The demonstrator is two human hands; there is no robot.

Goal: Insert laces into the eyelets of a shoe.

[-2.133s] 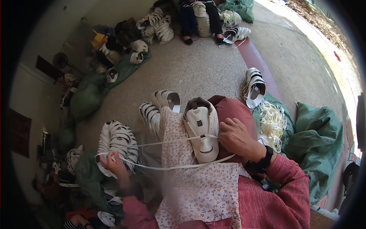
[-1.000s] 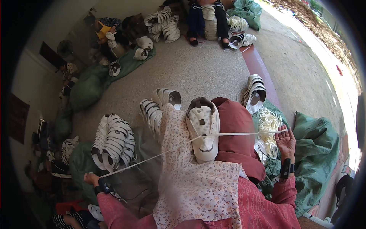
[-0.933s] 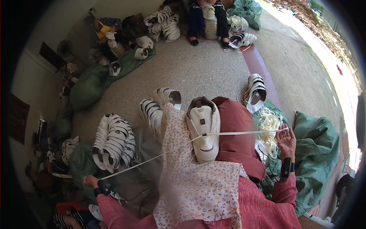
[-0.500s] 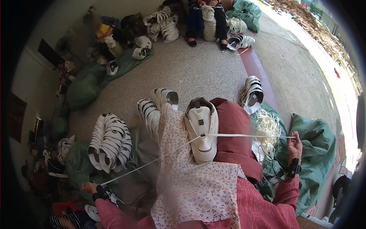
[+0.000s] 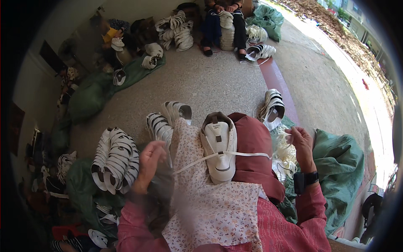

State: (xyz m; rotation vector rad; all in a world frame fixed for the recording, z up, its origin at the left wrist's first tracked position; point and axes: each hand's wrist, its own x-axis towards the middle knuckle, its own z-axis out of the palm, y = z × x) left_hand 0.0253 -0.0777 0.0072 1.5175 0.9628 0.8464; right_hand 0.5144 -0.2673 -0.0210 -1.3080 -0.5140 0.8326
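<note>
Moved: left hand [image 5: 150,161] and right hand [image 5: 301,140] drawn inward since half a second ago, white shoelace [image 5: 252,154] now slack
Left hand: loosely open, off the lace
Sneaker upper [image 5: 219,140]: beside maroon fabric [image 5: 255,143], lace across it
Right hand: fingertips bunched, grip unclear, by cream lace bundle [image 5: 285,149]

Grey floor [image 5: 222,80] beneath green sacks [image 5: 90,103], shoe uppers [image 5: 261,52]
</note>
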